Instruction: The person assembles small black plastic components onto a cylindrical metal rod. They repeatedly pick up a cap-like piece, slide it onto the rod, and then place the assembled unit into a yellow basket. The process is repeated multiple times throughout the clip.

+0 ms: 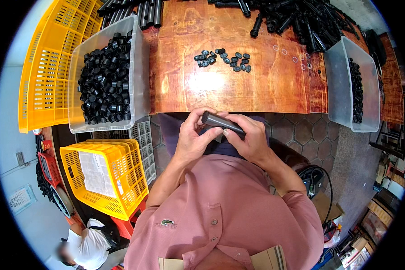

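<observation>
Black tube (224, 123), pink shirt (243, 193), streaked orange-brown tabletop (265, 92); yellow crate (99, 147)

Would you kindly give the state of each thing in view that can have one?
Black tube: held off the table.
Left hand: closed on it.
Right hand: closed on it.
Left clear bin: open, holding many black caps.
Right clear bin: open, holding small black parts.
Black oval pieces: loose on the table.
Lower yellow crate: open, paper inside.
Black fittings: piled on the table.

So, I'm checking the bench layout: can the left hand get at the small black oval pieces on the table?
Probably yes: bare tabletop leaves the way to the oval pieces free, but the left hand holds the black tube, so it may need to let go first.
</observation>
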A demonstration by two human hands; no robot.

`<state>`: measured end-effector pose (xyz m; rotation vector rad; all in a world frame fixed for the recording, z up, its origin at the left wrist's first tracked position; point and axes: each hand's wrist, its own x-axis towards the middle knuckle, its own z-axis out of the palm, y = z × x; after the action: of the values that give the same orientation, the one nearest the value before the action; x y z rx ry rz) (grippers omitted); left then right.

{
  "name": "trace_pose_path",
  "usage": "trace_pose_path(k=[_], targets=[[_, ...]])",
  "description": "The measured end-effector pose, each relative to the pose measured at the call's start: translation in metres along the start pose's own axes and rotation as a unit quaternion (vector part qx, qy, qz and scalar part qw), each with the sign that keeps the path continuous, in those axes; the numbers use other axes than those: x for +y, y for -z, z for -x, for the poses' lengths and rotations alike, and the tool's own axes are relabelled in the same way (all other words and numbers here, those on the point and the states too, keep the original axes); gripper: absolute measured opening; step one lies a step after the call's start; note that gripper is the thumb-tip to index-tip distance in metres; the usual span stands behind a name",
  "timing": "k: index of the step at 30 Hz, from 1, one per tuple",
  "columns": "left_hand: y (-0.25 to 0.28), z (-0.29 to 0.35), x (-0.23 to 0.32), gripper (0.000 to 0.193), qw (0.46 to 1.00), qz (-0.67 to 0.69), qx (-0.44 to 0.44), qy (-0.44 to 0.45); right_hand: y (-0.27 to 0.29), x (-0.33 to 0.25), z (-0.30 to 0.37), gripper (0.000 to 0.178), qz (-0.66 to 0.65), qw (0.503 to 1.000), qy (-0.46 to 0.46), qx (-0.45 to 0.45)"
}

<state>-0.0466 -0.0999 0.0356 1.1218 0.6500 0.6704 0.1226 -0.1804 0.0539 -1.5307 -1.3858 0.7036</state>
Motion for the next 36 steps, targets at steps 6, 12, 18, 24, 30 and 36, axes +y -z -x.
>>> trace_pose_path(k=[6, 12, 18, 24, 30, 36], targets=[[-0.005, 0.003, -0.005, 0.038, 0.998, -0.043, 0.028, -0.033, 0.003, -0.002, 0.001, 0.027, 0.016, 1.000, -0.011, -0.017], [-0.012, 0.005, -0.008, 0.037, 0.993, -0.074, 0.061, -0.074, 0.006, -0.003, -0.001, 0.027, 0.012, 0.999, -0.006, -0.033], [-0.003, 0.000, -0.008, 0.034, 0.996, -0.058, 0.063, -0.009, 0.003, 0.012, -0.005, 0.028, -0.035, 0.998, 0.001, -0.048], [0.020, -0.002, 0.034, 0.032, 0.901, -0.406, -0.146, 0.049, 0.010, 0.010, 0.008, 0.028, 0.032, 0.981, -0.045, -0.187], [0.035, 0.028, -0.011, 0.035, 0.844, -0.425, -0.308, 0.107, -0.015, 0.033, 0.050, 0.031, 0.032, 0.950, -0.113, -0.288], [0.037, 0.044, -0.040, 0.037, 0.861, -0.396, -0.289, 0.137, -0.032, 0.054, 0.072, 0.031, 0.050, 0.953, -0.125, -0.273]])
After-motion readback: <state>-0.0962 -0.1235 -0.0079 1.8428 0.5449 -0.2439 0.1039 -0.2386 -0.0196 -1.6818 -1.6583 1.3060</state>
